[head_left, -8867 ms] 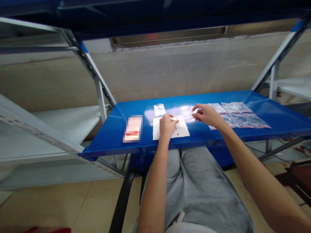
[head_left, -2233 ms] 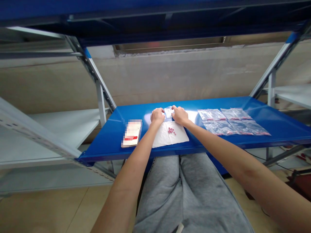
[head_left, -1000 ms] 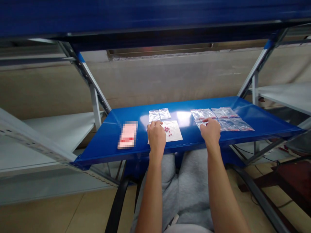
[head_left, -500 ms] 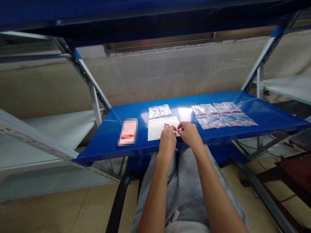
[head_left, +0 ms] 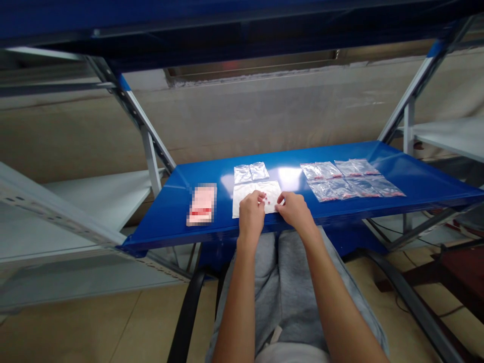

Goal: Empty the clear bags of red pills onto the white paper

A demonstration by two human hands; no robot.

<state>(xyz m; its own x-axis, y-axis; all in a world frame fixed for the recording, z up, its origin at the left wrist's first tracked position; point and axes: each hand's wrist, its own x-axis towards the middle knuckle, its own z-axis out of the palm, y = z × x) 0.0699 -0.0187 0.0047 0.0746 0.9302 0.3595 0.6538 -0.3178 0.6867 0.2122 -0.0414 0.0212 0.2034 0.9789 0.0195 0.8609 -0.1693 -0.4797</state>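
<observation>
My left hand (head_left: 251,212) rests on the near part of a white paper sheet (head_left: 245,191), its fingers curled down. My right hand (head_left: 295,209) lies at the sheet's right edge, fingertips pointing towards my left hand. Small red pellets (head_left: 266,200) show on the paper between my hands, and others may be hidden beneath them. Just past the sheet lie two small clear zip bags (head_left: 251,172), side by side. I cannot tell whether either hand pinches anything.
All this lies on a blue metal shelf (head_left: 170,224). Several clear bags with red contents (head_left: 351,179) lie on the right, and a blurred pink package (head_left: 201,204) lies on the left. Grey-clad legs (head_left: 287,287) sit below the shelf edge.
Since the earliest frames, both hands have come together over the sheet. The two small bags now lie beyond it, and the bags on the right lie grouped.
</observation>
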